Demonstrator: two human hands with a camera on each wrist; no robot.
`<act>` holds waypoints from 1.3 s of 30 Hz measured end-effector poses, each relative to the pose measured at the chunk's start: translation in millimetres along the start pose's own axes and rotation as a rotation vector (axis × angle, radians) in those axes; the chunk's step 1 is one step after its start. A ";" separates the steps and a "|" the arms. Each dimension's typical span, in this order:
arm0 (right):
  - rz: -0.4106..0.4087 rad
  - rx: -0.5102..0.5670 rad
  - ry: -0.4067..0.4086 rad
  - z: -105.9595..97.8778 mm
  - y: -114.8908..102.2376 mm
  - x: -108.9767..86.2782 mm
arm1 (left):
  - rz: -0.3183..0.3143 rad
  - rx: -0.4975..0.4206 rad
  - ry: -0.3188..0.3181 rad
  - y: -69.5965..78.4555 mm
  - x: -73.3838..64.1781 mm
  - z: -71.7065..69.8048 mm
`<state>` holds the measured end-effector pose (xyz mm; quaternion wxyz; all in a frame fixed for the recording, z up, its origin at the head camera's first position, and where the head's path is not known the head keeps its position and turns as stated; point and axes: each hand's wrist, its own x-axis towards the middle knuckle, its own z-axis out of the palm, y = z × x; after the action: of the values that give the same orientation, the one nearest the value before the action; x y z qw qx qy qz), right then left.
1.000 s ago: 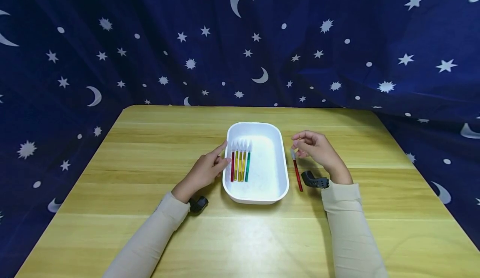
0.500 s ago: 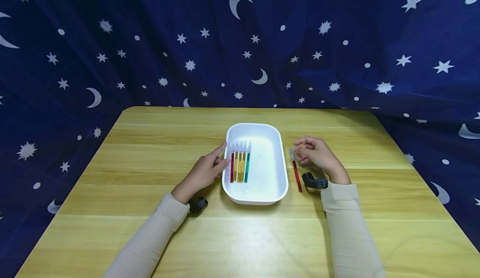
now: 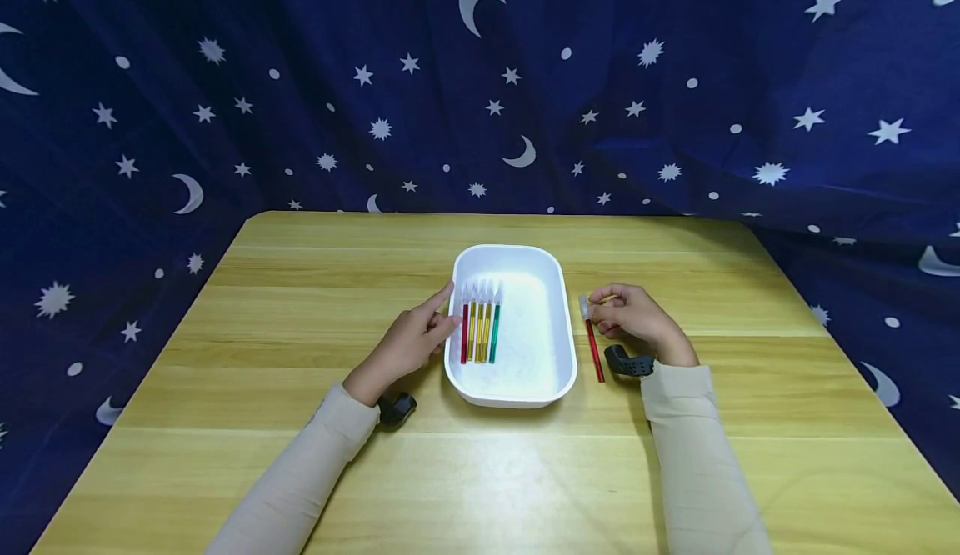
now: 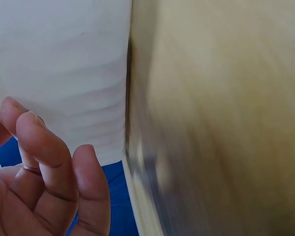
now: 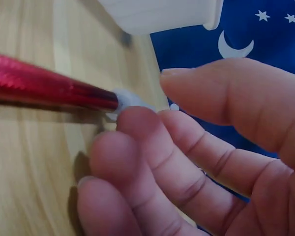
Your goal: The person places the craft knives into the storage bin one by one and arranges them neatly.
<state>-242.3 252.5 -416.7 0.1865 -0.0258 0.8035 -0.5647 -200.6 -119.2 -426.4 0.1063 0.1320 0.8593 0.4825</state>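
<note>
A red metallic craft knife (image 3: 595,351) with a clear cap lies on the table, right of a white tray (image 3: 513,399). My right hand (image 3: 633,315) is beside the cap, fingers bent around nothing. In the right wrist view, the thumb (image 5: 211,91) stands apart from the fingers, which are close to the red craft knife's (image 5: 54,88) capped end; whether they touch it is unclear. My left hand (image 3: 408,338) holds the tray's left rim, thumb over the edge and index finger along the outside. Other left fingers (image 4: 49,147) hang loosely by the tray wall (image 4: 64,64).
Several capped craft knives lie side by side in the tray's left half: a red one (image 3: 464,334), gold ones (image 3: 480,334) and a green one (image 3: 495,334). The wooden table (image 3: 300,288) ends at a blue star-patterned curtain (image 3: 420,147).
My right hand has come down towards the red craft knife's cap, from above and behind it. The left hand, the tray and the craft knives stay in place.
</note>
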 end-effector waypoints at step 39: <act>0.062 -0.199 0.064 15.3 -1.1 6.2 | 0.034 0.030 0.002 0.0 0.7 -1.1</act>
<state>-243.1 236.7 -421.9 0.1744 -0.0013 0.8616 -0.4767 -201.6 -119.8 -425.9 0.0953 0.1474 0.8643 0.4714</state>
